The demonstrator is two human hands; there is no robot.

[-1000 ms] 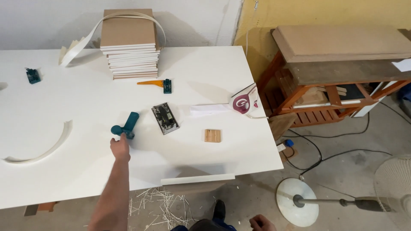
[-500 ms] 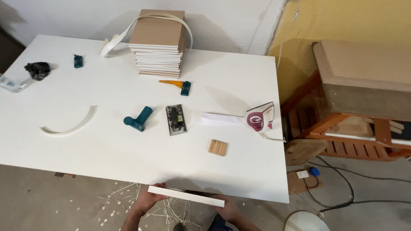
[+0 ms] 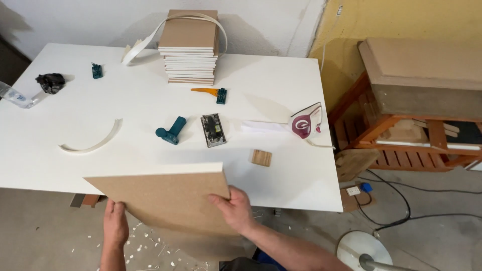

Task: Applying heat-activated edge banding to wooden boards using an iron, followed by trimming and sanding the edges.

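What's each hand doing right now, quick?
Left hand: closed on the lower left edge of the brown board, holding it.
Right hand: gripping the board's right side, fingers over its face.

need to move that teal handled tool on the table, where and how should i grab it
Probably best by the long teal handle of the teal tool, coming straight down from above. It lies flat on the white table with open space on both long sides, so fingers can close across the handle's width. The rounded head at its lower-left end looks bulkier and harder to pinch. Both hands are busy holding the brown board.
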